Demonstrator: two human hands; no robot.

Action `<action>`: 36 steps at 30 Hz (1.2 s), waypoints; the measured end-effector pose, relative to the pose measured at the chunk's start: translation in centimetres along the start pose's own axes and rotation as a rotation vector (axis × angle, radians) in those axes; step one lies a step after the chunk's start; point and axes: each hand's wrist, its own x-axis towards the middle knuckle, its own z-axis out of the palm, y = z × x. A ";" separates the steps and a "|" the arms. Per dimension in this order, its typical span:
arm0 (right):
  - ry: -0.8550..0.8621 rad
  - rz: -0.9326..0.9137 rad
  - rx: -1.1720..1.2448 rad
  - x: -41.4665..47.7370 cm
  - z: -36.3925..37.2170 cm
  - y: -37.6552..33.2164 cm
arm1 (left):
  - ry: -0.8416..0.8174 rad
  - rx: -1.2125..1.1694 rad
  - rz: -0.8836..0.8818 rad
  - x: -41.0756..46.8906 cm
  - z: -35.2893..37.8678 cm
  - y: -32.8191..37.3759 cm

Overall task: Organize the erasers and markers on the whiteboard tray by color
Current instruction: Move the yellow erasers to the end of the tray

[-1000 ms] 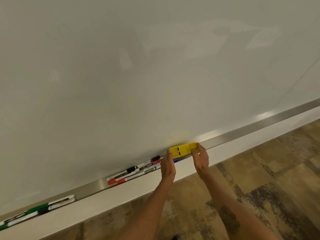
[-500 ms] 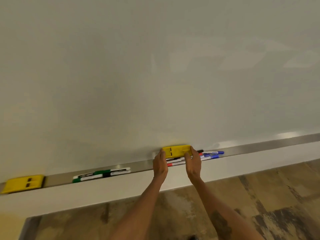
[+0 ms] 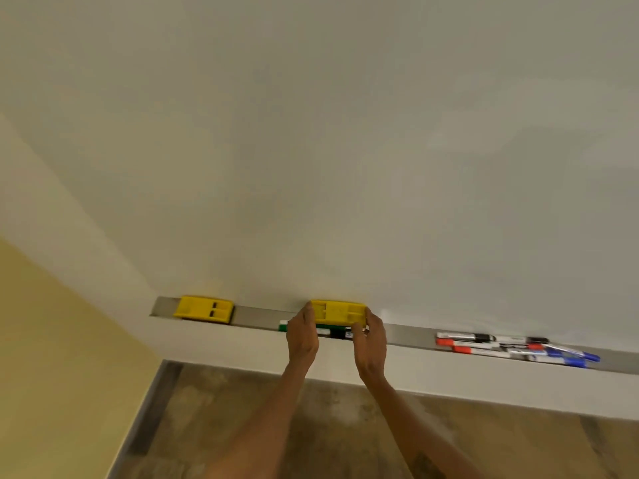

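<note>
Filling most of what I am seeing is the whiteboard, blank and pale, with a yellow wall sitting to its left and a mottled brown floor lying below. Along the bottom of the board the metal tray is running from its left end toward the right edge of view. My two bare forearms are reaching up from below, and I am holding a yellow eraser between both hands: the left hand is gripping its left end and the right hand is gripping its right end, fingers curled closed around it. The eraser is sitting over the tray, right against the board, directly above the green markers, which are lying in the tray and showing partly between my hands. A second yellow eraser is resting in the tray near its left end, well apart from the one I am holding. Further right, a cluster of markers is lying in the tray: black markers at the back, red markers just in front of them, and blue markers trailing off to the right, all touching or overlapping.
</note>
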 end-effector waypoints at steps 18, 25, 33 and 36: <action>-0.382 0.104 0.060 -3.7 15.8 -3.6 | 0.062 0.361 0.132 8.6 -13.8 -4.7; -0.430 0.108 0.010 -3.2 16.5 -3.0 | 0.024 0.689 0.081 8.9 -13.3 -6.0; -0.479 -0.008 -0.221 -3.4 16.4 -1.9 | -0.071 0.807 0.037 8.2 -12.7 -7.3; -0.513 -0.037 -0.268 -3.5 16.9 -2.0 | -0.072 0.819 0.050 8.0 -12.8 -7.5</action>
